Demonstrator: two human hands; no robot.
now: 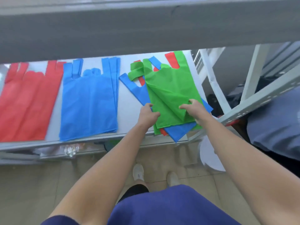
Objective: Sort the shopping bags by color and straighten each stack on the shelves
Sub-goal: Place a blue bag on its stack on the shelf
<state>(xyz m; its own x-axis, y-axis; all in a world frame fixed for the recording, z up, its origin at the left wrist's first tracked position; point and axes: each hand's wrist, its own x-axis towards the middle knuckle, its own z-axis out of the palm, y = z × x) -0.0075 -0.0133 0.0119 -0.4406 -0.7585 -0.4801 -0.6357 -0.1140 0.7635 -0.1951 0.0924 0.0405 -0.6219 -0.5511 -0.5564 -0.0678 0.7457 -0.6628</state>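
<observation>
On the white shelf (125, 96) lie three groups of bags. A red stack (24, 103) is at the left and a blue stack (89, 101) in the middle. At the right sits a mixed heap with a green bag (172, 85) on top, blue bags (138, 91) and red bags (172, 61) showing from under it. My left hand (148, 113) pinches the green bag's left edge near its bottom. My right hand (195, 111) grips a raised fold of the same green bag. The heap's lower corner hangs over the shelf's front edge.
A grey upper shelf (146, 25) overhangs the back of the bags. White and grey metal rack posts (253, 101) stand at the right, beside a dark blue bundle (276, 127). A lower shelf with clutter (69, 151) is under the front edge. Tiled floor (40, 184) lies below.
</observation>
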